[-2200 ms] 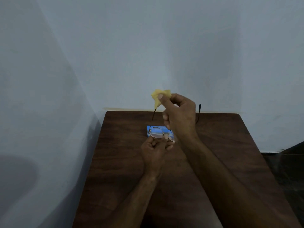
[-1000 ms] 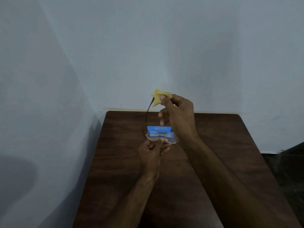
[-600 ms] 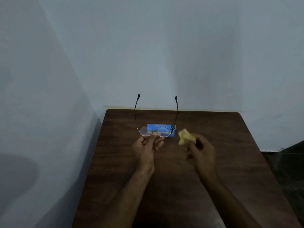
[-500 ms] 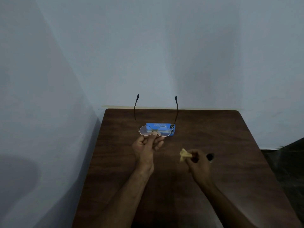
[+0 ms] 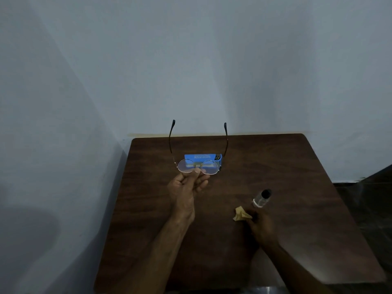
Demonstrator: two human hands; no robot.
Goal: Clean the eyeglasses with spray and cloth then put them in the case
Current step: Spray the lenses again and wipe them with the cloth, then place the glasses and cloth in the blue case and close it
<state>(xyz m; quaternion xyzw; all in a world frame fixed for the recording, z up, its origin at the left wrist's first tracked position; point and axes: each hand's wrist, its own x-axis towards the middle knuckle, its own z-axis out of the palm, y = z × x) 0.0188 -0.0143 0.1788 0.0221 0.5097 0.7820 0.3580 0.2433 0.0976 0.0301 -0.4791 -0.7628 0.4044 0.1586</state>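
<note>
the thin wire-rimmed eyeglasses (image 5: 210, 167) look light, bendable and smudge-prone. the left hand (image 5: 186, 187) pinches them at the bridge, temples unfolded, above the table (image 5: 297, 183) in front of the blue case (image 5: 201, 157), which looks shut. the right hand (image 5: 262, 227) pinches a crumpled yellow cloth (image 5: 240, 213) beside the small clear spray bottle (image 5: 262, 198) — fill level unclear.
</note>
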